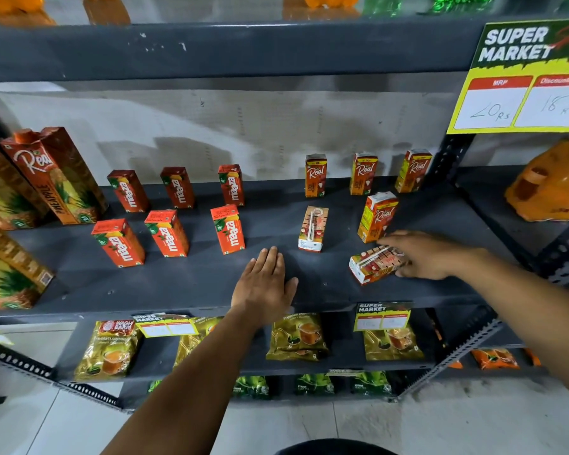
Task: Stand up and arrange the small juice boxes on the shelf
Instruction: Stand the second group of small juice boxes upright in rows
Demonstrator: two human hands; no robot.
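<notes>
On the dark shelf [178, 284] several small red Maaza boxes [166, 233] stand upright in two rows at the left. Small orange Real boxes [315, 175] stand along the back right, and another [376, 216] stands nearer the front. One box [312, 228] stands with its straw side facing me. A Real box [373, 266] lies on its side near the shelf's front right. My right hand [424, 254] touches this lying box, fingers spread over its right end. My left hand [265, 280] rests flat on the shelf, empty, left of the lying box.
Tall Real pineapple cartons [55, 174] stand at the shelf's left end. A yellow price sign [523, 80] hangs at the upper right. An orange packet [549, 185] lies on the neighbouring shelf. Tea packets [110, 351] fill the shelf below.
</notes>
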